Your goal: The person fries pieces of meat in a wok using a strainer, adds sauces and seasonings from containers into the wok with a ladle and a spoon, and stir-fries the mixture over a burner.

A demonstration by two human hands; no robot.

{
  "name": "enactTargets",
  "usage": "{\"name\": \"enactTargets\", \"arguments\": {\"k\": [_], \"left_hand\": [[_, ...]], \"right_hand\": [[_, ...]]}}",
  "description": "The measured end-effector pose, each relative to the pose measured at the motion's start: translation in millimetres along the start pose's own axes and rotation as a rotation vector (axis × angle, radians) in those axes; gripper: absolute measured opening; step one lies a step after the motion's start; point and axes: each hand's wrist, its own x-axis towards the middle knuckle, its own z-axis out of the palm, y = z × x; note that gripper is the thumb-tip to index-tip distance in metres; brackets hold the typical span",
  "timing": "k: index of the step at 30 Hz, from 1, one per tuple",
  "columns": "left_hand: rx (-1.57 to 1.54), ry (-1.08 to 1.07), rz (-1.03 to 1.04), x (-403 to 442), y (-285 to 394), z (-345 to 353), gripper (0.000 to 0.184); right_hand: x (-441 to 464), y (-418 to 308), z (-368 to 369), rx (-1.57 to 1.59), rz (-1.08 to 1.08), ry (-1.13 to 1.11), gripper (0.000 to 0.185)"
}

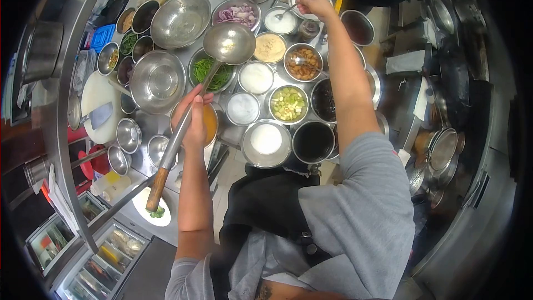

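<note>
1) Well out to the left of the left fingers, a broad steel cleaver lies on a round white cutting board, probably parked there to keep its edge away from the bowls
2) Between the left fingers and the person's body, a white oval plate shows behind the wooden butt of the ladle
3) The left hand has its fingers curled closed around the shaft of a long steel ladle with a brown wooden end; gripping it partway along looks like a way to balance that heavy head
4) Beyond the left fingers, the ladle's deep round head is held out above the bowls, near long green cut stalks, perhaps to keep it within reach of the other hand
5) At arm's length, the right hand has its fingers closed on the handle of a slim shiny metal spoon; its tip is at the fine white powder, just left of those fingers, a light hold that seems suited to small amounts
6) Nearer the body than the right fingers, brown chunks and pale green cubes sit in closely packed steel bowls, presumably grouped for easy reach
</note>
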Motion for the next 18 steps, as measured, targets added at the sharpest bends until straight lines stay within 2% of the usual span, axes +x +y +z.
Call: {"name": "enactTargets", "arguments": {"k": [8, 13, 15, 17, 18], "left_hand": [[0.012, -0.046, 0.011, 15, -6, 21, 0.032], [0.086, -0.036, 0.063, 24, -5, 34, 0.029], [0.159, -0.087, 0.114, 28, -11, 37, 0.031], [0.158, -0.084, 0.114, 27, -14, 40, 0.03], [0.115, -0.081, 0.086, 25, -13, 41, 0.03]], "right_hand": [[-19, -22, -8, 0.053, -0.067, 0.082, 0.027], [-59, -86, 20, 0.014, -0.157, 0.092, 0.027], [-87, -121, 46, -0.041, -0.298, -0.062, 0.029], [-107, -138, 66, -0.107, -0.314, -0.075, 0.029], [-130, -153, 76, -0.337, -0.347, 0.086, 0.029]]}}
